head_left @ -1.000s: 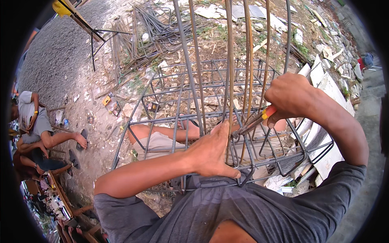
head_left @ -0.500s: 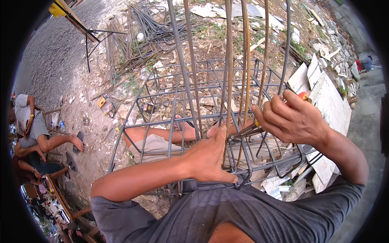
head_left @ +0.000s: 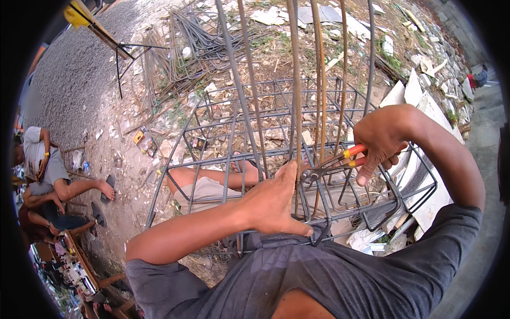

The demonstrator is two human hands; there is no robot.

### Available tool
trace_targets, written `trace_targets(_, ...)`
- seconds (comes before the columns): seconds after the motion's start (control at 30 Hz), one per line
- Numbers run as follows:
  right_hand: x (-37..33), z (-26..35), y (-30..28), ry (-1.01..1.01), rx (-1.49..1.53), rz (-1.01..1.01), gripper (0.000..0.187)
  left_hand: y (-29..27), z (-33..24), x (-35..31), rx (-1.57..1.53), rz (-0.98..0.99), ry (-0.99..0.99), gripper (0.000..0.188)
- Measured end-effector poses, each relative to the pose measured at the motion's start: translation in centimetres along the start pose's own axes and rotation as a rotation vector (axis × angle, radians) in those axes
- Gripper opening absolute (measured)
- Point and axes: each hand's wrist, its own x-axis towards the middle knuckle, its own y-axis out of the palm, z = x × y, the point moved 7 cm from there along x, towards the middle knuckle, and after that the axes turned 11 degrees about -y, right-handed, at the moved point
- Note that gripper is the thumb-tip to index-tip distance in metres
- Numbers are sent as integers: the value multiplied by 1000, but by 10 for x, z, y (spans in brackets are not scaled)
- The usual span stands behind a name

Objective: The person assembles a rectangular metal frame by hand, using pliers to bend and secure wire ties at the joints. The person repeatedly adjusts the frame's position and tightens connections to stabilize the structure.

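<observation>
A rebar cage (head_left: pixel 209 161) of dark steel bars lies across my lap, with several taller bars (head_left: pixel 295 80) standing up from it. My right hand (head_left: pixel 383 139) grips a pair of end-cutting pincers (head_left: pixel 333 166) with orange and yellow handles. Its jaws rest at a bar joint in the middle of the cage, beside the left hand's fingertips. My left hand (head_left: pixel 271 202) braces against the upright bars, thumb and index finger stretched well apart; the other fingers are partly hidden. Whether tie wire sits in the jaws is too small to tell.
Bent rebar pieces (head_left: pixel 204 40) are heaped on the littered ground beyond the cage. Broken white boards (head_left: pixel 443 154) lean at the right. Two people sit at the left, one in a grey shirt (head_left: pixel 34 154), near a cluttered wooden table (head_left: pixel 79 260). Grey gravel (head_left: pixel 69 69) spreads at the far left.
My right hand has turned over and its elbow has risen, swinging the pincers' handles into plain view. My left hand keeps its place on the bars. The whole view has shifted slightly.
</observation>
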Motion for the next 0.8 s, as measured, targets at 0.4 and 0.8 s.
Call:
trace_targets(0.4, -40, 79, 18, -322, -904, -960, 41, -2, 1, -13, 55, -175, 108, 154)
trace_targets(0.8, -23, 20, -8, -341, -193, -420, 33, -41, -32, -30, 181, -664, 32, 63)
